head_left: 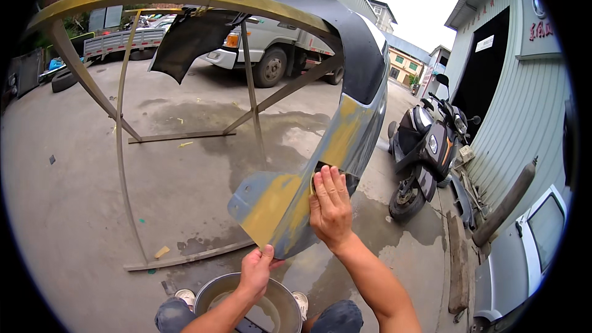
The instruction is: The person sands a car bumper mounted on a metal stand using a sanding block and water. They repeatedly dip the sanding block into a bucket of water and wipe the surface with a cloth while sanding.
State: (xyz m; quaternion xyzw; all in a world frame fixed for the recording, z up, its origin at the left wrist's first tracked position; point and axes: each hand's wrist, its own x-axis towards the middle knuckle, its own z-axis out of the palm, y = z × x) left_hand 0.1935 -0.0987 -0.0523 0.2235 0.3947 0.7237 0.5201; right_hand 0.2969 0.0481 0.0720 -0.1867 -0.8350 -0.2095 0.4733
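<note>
Grey-blue bumper point(345, 129) slants from lower centre toward the frame's upper right, its long axis running up past the right hand point(333, 213), laid flat, anything beneath it unclear; the left hand point(255, 271) pinches its bottom corner. Matt yellow patches streak it; higher, it turns black. Below sits a basin point(287, 305).

Matt bumper point(346, 126), metal basin point(288, 308), rough wooden plank point(457, 265)

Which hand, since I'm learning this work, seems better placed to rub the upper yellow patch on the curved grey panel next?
Probably the right hand: its fingers lie against the panel just below that patch, while the left hand pinches the lower edge.
</note>
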